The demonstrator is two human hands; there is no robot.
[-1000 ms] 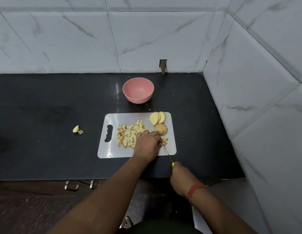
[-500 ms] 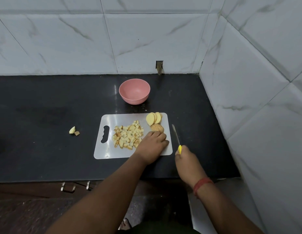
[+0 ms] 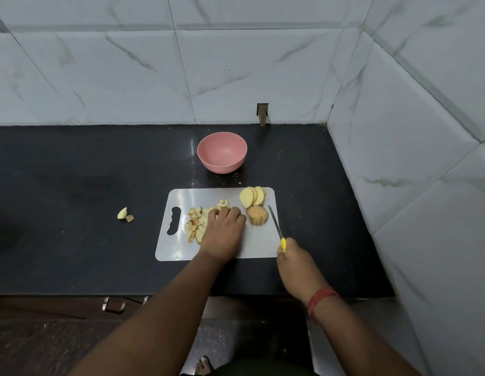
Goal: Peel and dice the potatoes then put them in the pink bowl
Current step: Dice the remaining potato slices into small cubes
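Yellow-handled knife gripped in the right hand.
Left hand, fingers curled, lies over the diced potato on the cutting board; whether it grips pieces is unclear.

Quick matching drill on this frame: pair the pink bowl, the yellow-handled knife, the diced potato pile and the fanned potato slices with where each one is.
Things:
1. round pink bowl
2. yellow-handled knife
3. pile of diced potato cubes
4. fanned pale potato slices

Places:
A. far right corner of the white plastic cutting board
B. held in the right hand
C. on the black counter beyond the board, empty
D. under the left hand, mid-board

Pairs: 1-C, 2-B, 3-D, 4-A
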